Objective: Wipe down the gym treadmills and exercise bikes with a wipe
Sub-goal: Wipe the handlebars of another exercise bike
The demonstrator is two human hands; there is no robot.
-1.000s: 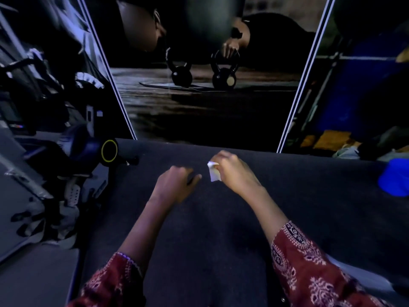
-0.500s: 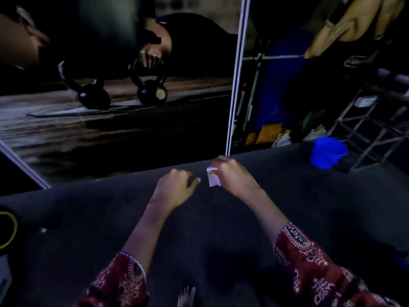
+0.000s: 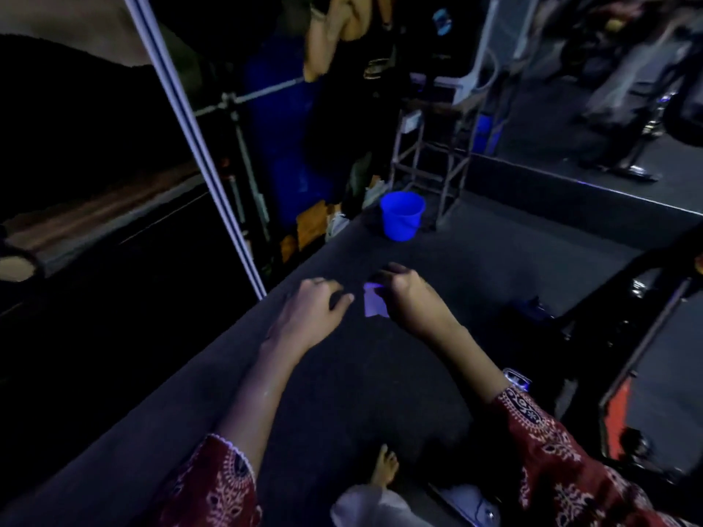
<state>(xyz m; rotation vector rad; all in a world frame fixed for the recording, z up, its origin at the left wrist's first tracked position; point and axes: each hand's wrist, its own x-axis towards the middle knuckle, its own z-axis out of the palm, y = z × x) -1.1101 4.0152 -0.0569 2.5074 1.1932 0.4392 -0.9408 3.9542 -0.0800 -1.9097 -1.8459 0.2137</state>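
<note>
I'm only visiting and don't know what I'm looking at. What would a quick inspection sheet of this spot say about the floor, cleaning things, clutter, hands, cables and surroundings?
Surface: dark carpeted floor, dimly lit.
Job's things: small white wipe, pinched in the right hand; black machine frame with an orange panel at the right edge, untouched.
Clutter: blue bucket upright on the floor ahead; metal stand behind it.
Hands: left hand loosely curled, holding nothing; right hand holds the wipe.
Cables: nothing seen.
Surroundings: wall picture edged by a white stripe on the left; a bare foot below the arms.
</note>
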